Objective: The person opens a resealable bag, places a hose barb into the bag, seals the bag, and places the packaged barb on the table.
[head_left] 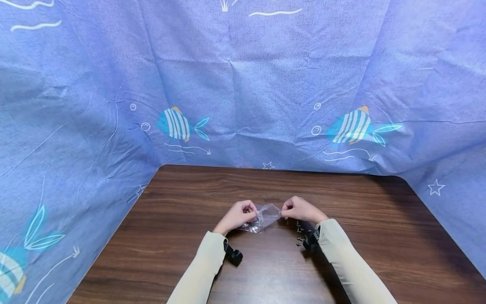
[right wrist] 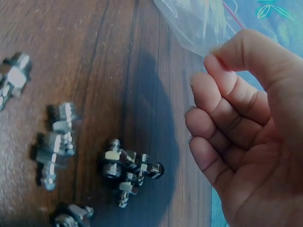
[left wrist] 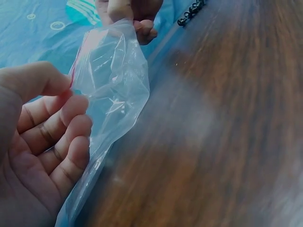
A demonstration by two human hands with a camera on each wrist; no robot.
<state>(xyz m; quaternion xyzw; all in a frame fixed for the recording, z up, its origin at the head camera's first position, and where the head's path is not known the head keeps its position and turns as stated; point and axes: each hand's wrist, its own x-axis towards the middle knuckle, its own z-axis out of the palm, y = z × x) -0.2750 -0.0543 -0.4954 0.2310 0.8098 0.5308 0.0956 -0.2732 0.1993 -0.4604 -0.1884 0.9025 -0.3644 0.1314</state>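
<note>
A clear zip-lock bag (head_left: 268,212) with a red line along its mouth is stretched between both hands, just above the table. My left hand (head_left: 241,214) pinches one side of the bag's mouth between thumb and forefinger, the other fingers loosely curled. At the opposite corner, my right hand (head_left: 298,209) pinches the plastic bag (right wrist: 199,23) with thumb and forefinger. Small shiny metal threaded fittings (right wrist: 124,165) lie in a loose group on the wood below the right hand. Whether anything lies inside the bag cannot be made out.
The brown wood-grain table (head_left: 182,261) stretches around both hands. A blue cloth with fish prints (head_left: 265,97) hangs behind it and along its sides. Black wrist cameras (head_left: 233,255) hang at both sleeves, the right one close by the metal fittings.
</note>
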